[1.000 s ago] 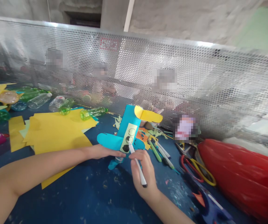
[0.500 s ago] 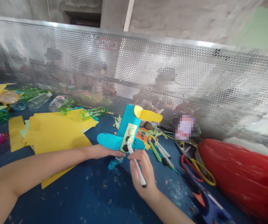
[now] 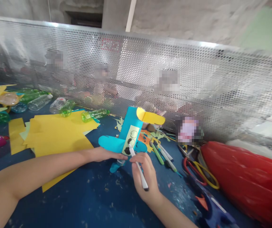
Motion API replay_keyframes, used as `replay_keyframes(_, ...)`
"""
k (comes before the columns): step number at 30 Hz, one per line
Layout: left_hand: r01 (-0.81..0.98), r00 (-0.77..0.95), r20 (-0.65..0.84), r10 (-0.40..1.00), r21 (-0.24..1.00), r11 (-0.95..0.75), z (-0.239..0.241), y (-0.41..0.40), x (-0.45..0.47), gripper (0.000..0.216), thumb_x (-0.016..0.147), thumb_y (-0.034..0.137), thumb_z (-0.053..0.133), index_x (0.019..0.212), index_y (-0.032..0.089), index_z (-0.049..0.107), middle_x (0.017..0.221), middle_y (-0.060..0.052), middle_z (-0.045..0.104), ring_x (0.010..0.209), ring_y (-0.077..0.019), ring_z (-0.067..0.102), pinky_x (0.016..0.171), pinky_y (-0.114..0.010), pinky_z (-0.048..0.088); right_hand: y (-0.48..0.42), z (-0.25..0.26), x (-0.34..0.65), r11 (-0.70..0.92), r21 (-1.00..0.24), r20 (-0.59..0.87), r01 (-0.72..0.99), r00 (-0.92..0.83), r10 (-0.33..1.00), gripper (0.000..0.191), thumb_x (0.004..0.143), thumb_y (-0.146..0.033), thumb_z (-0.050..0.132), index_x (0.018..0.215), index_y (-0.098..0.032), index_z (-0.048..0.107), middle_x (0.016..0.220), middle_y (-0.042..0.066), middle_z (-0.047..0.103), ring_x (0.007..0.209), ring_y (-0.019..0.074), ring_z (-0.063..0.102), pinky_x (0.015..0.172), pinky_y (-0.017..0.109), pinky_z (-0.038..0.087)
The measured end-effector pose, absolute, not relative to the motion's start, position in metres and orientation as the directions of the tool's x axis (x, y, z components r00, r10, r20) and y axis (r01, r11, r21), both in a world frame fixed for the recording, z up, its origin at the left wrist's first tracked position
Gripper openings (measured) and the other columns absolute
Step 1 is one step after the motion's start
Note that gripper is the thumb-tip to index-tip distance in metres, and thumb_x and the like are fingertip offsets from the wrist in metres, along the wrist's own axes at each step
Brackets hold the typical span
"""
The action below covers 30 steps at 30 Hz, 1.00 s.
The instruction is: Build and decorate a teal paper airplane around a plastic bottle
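Observation:
A toy airplane (image 3: pixel 129 120) made of a bottle wrapped in blue paper lies tilted in front of me. It has blue wings, a yellow tail piece, and a clear bottle neck at its near end. My left hand (image 3: pixel 105 154) grips it near that neck, its thumb along the body and its other fingers mostly hidden. On the body is a pale strip (image 3: pixel 131 134) with rounded window shapes drawn in black, some filled in. My right hand (image 3: pixel 145 175) pinches a white marker (image 3: pixel 139 169) with a black end, its tip touching the strip.
Yellow paper sheets (image 3: pixel 57 133) lie at left, with plastic bottles (image 3: pixel 40 102) behind. Right of the airplane are paper scraps (image 3: pixel 144 137), markers (image 3: pixel 157 153), red-handled scissors (image 3: pixel 193 172), a blue tool (image 3: pixel 216 209) and a red plastic bag (image 3: pixel 247 177). A perforated metal screen (image 3: pixel 136 72) stands behind, people beyond it.

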<state>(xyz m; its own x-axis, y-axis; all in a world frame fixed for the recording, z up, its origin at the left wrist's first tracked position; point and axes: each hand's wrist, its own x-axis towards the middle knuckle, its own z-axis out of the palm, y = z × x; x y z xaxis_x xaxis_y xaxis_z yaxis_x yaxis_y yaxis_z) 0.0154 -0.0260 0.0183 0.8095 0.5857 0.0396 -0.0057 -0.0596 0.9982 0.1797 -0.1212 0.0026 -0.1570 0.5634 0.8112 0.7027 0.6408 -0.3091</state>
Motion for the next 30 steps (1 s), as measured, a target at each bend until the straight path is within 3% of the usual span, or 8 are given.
replay_keyframes(22, -0.027, 0.763, 0.009, 0.646, 0.999, 0.018, 0.031, -0.034, 0.017, 0.039, 0.06, 0.045, 0.081, 0.091, 0.023, 0.074, 0.101, -0.001, 0.073, 0.106, -0.0256, 0.062, 0.097, -0.035, 0.045, -0.121, 0.002, 0.181, 0.622, -0.307, 0.822, 0.72, -0.128, 0.554, 0.017, 0.085, -0.009, 0.046, 0.091, -0.023, 0.053, 0.084, 0.004, 0.056, 0.078, 0.0189, 0.057, 0.068, 0.034, 0.048)
replay_keyframes(30, -0.043, 0.799, 0.021, 0.601, 0.999, 0.022, 0.026, -0.031, 0.016, 0.043, 0.062, 0.05, 0.078, 0.096, 0.024, 0.074, 0.108, 0.0, 0.071, 0.112, -0.025, 0.059, 0.102, -0.035, 0.042, -0.121, 0.001, 0.18, 0.637, -0.314, 0.81, 0.704, -0.152, 0.567, 0.017, 0.085, -0.008, 0.046, 0.091, -0.023, 0.052, 0.083, 0.004, 0.055, 0.078, 0.0187, 0.056, 0.069, 0.034, 0.047)
